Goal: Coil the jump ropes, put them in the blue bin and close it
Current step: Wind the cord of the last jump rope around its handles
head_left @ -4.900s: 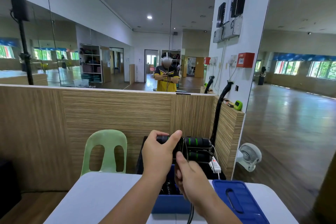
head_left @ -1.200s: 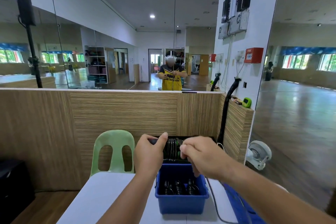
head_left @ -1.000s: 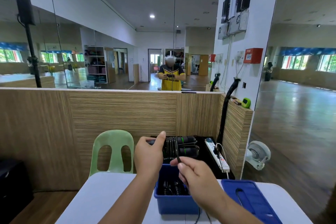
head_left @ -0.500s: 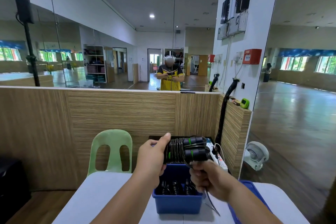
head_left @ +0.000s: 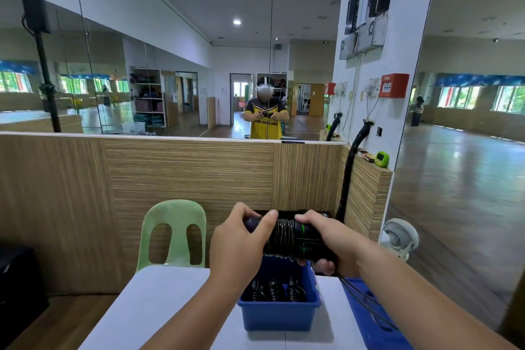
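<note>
You hold a rope [head_left: 287, 236] bundle in the air just above the bin [head_left: 278, 317], one hand at each end. Your left hand [head_left: 241, 241] is curled round the left end of the handles, its thumb lying over the top beside the wound cord. Your right hand [head_left: 332, 239] is wrapped round the right end, over the black handles with green rings. Between your hands the cord sits in tight turns round the handles. A loose tail [head_left: 363, 301] hangs from under your right hand and runs down over the lid [head_left: 380, 341], which lies flat just right of the bin. The bin stands open on the table [head_left: 159, 304], and coils [head_left: 272, 291] of other ropes lie inside it. A green chair [head_left: 174, 216] stands behind the bin to its left. A fan [head_left: 400, 236] sits on the floor well to the bin's right.
</note>
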`<action>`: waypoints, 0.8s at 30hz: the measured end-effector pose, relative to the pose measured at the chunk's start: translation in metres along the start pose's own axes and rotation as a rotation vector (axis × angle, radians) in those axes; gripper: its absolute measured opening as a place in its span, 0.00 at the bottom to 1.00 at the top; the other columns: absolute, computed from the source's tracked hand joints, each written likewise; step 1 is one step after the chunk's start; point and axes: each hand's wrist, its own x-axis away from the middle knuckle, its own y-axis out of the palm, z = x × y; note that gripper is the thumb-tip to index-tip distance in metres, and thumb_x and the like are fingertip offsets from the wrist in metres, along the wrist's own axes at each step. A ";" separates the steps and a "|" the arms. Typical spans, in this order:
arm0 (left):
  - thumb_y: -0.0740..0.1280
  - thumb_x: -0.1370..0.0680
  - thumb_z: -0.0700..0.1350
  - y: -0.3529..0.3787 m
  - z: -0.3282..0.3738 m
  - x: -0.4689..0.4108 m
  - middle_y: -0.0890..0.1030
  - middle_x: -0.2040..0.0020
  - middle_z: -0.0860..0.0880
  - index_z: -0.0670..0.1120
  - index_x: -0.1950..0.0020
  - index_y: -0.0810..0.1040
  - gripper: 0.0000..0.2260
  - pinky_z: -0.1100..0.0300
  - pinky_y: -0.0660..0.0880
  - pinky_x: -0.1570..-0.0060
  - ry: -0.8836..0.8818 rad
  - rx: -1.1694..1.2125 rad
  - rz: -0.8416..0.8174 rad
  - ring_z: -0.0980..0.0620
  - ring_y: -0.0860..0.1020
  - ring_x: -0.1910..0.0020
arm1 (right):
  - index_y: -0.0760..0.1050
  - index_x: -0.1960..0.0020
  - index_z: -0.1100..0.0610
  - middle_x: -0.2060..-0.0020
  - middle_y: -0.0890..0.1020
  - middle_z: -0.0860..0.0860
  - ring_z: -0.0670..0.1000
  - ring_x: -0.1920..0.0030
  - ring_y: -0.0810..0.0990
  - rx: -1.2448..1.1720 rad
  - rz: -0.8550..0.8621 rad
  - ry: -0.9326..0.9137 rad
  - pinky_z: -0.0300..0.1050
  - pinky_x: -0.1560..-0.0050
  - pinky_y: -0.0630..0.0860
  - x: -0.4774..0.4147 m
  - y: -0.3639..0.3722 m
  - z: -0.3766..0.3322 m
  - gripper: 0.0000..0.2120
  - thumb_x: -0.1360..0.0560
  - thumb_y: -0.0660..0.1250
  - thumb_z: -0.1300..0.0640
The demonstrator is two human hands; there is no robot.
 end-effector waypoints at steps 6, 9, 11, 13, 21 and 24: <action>0.56 0.22 0.73 -0.008 -0.010 -0.009 0.77 0.31 0.54 0.66 0.25 0.67 0.28 0.33 0.68 0.31 0.842 -0.662 -0.199 0.48 0.76 0.34 | 0.77 0.54 0.55 0.67 0.80 0.60 0.50 0.76 0.67 -0.027 0.104 -0.037 0.36 0.80 0.59 0.004 0.002 0.003 0.19 0.22 0.63 0.39; 0.60 0.24 0.70 -0.012 -0.015 -0.019 0.77 0.31 0.48 0.68 0.20 0.56 0.33 0.39 0.77 0.40 1.039 -0.869 -0.328 0.47 0.81 0.43 | 0.76 0.54 0.54 0.67 0.81 0.59 0.49 0.79 0.68 -0.004 0.096 -0.027 0.36 0.80 0.60 0.008 0.000 0.002 0.17 0.21 0.63 0.40; 0.66 0.24 0.65 -0.018 -0.012 -0.023 0.78 0.39 0.49 0.69 0.21 0.56 0.34 0.58 0.77 0.61 1.093 -0.879 -0.366 0.51 0.80 0.54 | 0.77 0.53 0.52 0.67 0.81 0.57 0.49 0.78 0.70 0.037 0.043 -0.012 0.36 0.80 0.61 0.009 -0.001 0.002 0.20 0.22 0.63 0.36; 0.68 0.25 0.63 -0.024 -0.009 -0.027 0.76 0.43 0.50 0.70 0.22 0.56 0.34 0.62 0.70 0.70 1.131 -0.881 -0.394 0.53 0.78 0.59 | 0.80 0.53 0.49 0.67 0.80 0.53 0.48 0.75 0.71 0.098 0.041 0.014 0.37 0.79 0.63 0.007 -0.005 0.004 0.24 0.25 0.63 0.29; 0.68 0.25 0.64 -0.023 -0.001 -0.021 0.75 0.47 0.51 0.71 0.24 0.61 0.31 0.62 0.60 0.73 1.189 -0.911 -0.469 0.53 0.75 0.63 | 0.72 0.65 0.53 0.76 0.69 0.46 0.47 0.75 0.64 0.724 0.047 0.098 0.41 0.71 0.58 -0.008 -0.018 -0.037 0.08 0.28 0.61 0.53; 0.67 0.25 0.63 -0.021 -0.001 -0.022 0.75 0.47 0.51 0.71 0.24 0.61 0.30 0.61 0.62 0.73 1.206 -0.905 -0.499 0.52 0.75 0.63 | 0.73 0.64 0.55 0.74 0.71 0.48 0.48 0.74 0.67 0.943 0.003 0.124 0.40 0.71 0.66 -0.010 -0.017 -0.056 0.10 0.25 0.63 0.55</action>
